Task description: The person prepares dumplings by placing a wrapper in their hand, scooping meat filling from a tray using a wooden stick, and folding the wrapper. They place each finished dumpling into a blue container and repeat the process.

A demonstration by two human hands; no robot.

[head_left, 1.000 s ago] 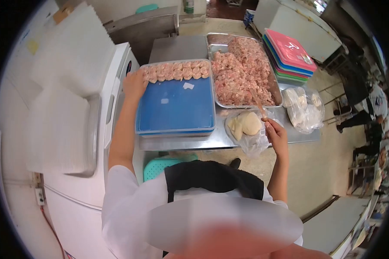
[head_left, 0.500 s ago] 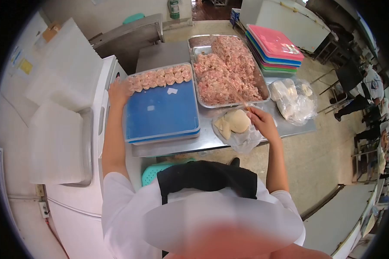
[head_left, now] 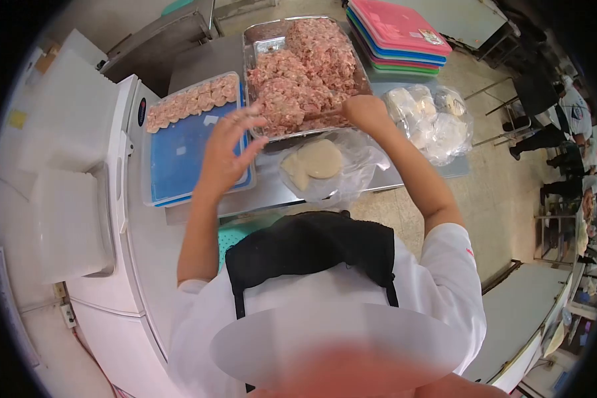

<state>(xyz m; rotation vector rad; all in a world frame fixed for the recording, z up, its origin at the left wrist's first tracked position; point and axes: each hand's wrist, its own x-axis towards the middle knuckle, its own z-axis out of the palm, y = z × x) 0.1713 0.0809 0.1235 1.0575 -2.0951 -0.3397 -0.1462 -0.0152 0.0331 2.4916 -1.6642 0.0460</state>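
Note:
My right hand point(head_left: 366, 113) is closed around a thin, light-brown spatula, its far end in the ground meat point(head_left: 278, 106) near the front of a big metal pan point(head_left: 361, 73). My left hand point(head_left: 231, 147) is open, fingers spread, hovering between the pan's left front corner and a blue tray point(head_left: 179, 166). Rows of meat-filled dumplings point(head_left: 192, 103) line the far end of that tray, with a small white scrap before them. Below my hands, round dough wrappers point(head_left: 322, 159) lie on a clear plastic bag point(head_left: 348, 182).
Bagged pale dough rounds point(head_left: 431, 126) sit right of the pan. Behind them is a stack of coloured lids point(head_left: 398, 30), pink on top. A white freezer point(head_left: 129, 219) stands at the left. Other people point(head_left: 574, 113) are far off at the right.
My left hand has left the dumplings and moved right towards the pan, fingers spreading. My right hand has moved up over the pan's front edge with the spatula. The view has shifted.

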